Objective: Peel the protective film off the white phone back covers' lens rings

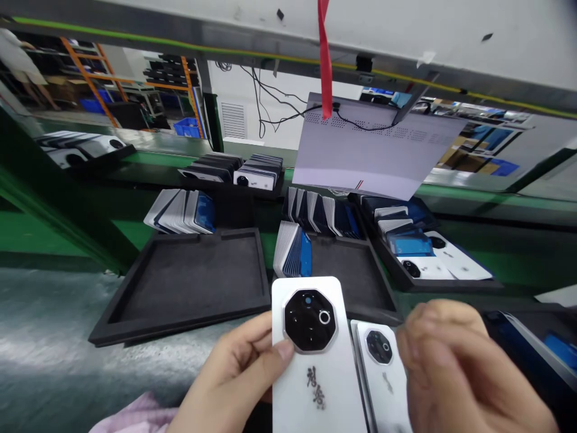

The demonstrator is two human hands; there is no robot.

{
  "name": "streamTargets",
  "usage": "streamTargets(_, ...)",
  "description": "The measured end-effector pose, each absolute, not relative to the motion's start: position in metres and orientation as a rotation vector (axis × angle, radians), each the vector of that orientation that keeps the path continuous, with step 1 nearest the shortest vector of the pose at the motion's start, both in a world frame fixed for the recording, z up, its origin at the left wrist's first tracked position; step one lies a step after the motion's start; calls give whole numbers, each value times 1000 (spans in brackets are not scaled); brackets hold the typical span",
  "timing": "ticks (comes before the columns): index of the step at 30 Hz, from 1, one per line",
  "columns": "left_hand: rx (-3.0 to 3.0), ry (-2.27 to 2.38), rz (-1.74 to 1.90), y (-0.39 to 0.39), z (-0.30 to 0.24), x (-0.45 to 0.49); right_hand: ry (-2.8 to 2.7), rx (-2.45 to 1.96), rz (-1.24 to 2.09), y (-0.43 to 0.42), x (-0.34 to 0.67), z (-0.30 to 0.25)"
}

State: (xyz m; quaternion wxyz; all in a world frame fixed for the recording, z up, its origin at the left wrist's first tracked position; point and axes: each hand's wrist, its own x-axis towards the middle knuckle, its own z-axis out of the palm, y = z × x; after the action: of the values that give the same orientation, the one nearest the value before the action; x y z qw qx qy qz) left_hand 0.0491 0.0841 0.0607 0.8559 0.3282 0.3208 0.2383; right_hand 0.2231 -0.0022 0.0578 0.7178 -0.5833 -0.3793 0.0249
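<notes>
My left hand (246, 376) grips the edge of a white phone back cover (331, 385), its thumb lying beside the camera area. The cover is upright, facing me, with a black eight-sided camera window and dark lettering below it. Just to the right of it, a second white phone back cover (392, 394) lies lower down, partly behind the first. My right hand (451, 361) is raised over that second cover's right side, fingers pinched together. It is slightly blurred, and anything between the fingertips is hidden.
A black tray (193, 276) lies at left, with several covers at its back edge. Behind my left hand, another black tray (354, 270) holds a row of covers with blue film (293, 252). More covers fill a tray (451, 282) at right. A red strip (324, 60) hangs from the overhead beam.
</notes>
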Motion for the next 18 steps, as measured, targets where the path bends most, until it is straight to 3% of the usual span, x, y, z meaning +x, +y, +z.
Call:
streamTargets(5, 632, 610, 486, 82, 63, 48, -626, -1299, 394, 5, 246, 56)
streamTargets(18, 584, 580, 447, 79, 56, 45, -1017, -1552, 309, 5, 231, 66)
